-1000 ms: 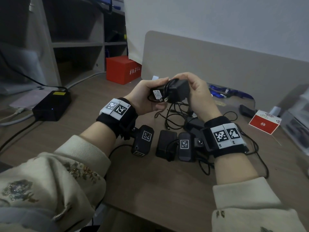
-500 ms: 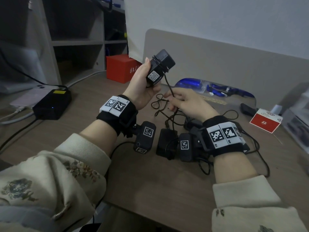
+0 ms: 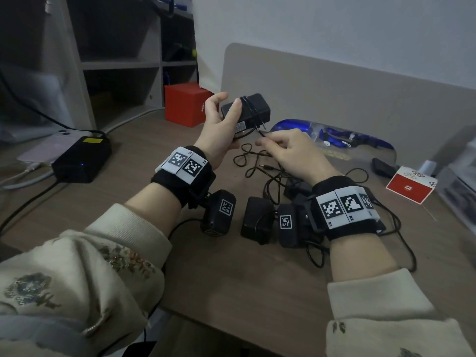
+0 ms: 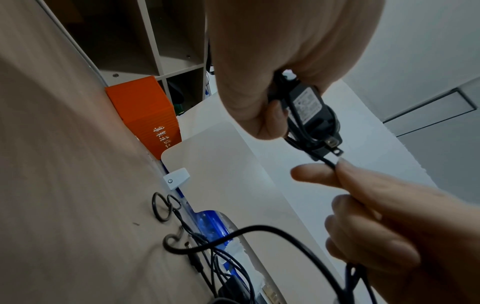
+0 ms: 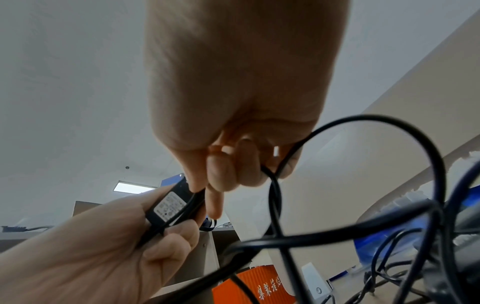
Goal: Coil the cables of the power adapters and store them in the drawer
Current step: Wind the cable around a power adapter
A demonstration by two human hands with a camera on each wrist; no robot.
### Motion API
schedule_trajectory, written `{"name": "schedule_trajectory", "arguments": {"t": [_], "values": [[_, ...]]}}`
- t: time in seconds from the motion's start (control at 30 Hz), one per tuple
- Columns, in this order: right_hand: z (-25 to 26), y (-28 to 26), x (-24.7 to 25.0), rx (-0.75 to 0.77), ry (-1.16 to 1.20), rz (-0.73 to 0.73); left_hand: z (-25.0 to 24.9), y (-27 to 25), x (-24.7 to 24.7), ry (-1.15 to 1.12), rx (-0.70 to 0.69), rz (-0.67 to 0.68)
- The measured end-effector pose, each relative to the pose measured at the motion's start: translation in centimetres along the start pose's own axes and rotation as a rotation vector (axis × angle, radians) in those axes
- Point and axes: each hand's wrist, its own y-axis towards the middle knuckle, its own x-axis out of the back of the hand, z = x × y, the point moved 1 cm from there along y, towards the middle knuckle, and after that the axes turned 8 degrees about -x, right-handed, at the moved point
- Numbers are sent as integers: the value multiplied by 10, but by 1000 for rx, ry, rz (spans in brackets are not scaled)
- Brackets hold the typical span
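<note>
My left hand (image 3: 221,124) grips a black power adapter (image 3: 248,110) above the desk, thumb across its body, with a few turns of its thin black cable (image 3: 251,109) wound around it. The adapter's label (image 4: 307,102) and plug prongs show in the left wrist view. My right hand (image 3: 286,148) pinches the same cable (image 4: 328,162) just below the adapter; the loose rest trails to a tangle (image 3: 257,161) on the desk. Another black adapter (image 3: 256,219) lies between my wrists; more sit under my right wrist, partly hidden.
A red box (image 3: 186,104) stands at the back left by grey shelves (image 3: 121,65). A black charger brick (image 3: 82,158) lies on the left. A blue plastic bag (image 3: 332,134) lies against the beige divider (image 3: 334,94). A small red-and-white box (image 3: 410,188) sits right. No drawer is in view.
The adapter went from held between both hands to raised in my left hand alone, then turned flatter and lower. My right hand dropped to the cable and now pinches it close under the adapter.
</note>
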Motion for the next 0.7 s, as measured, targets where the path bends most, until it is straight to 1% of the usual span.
{"name": "schedule_trajectory", "arguments": {"t": [0.1,0.2,0.33,0.47,0.6,0.7], "values": [[-1,0,0,1,-16,-28,3,2,3,104,-7,-21],[0,1,0,2,-29,-39,5,3,5,157,0,-43],[0,2,0,35,-70,-83,3,2,3,258,-52,-6],[2,-1,2,82,-134,-180,0,2,3,342,-100,21],[0,-1,3,97,-212,-244,-4,-1,0,469,-122,136],[-6,2,3,64,-244,-275,-5,-3,-1,543,-61,247]]}}
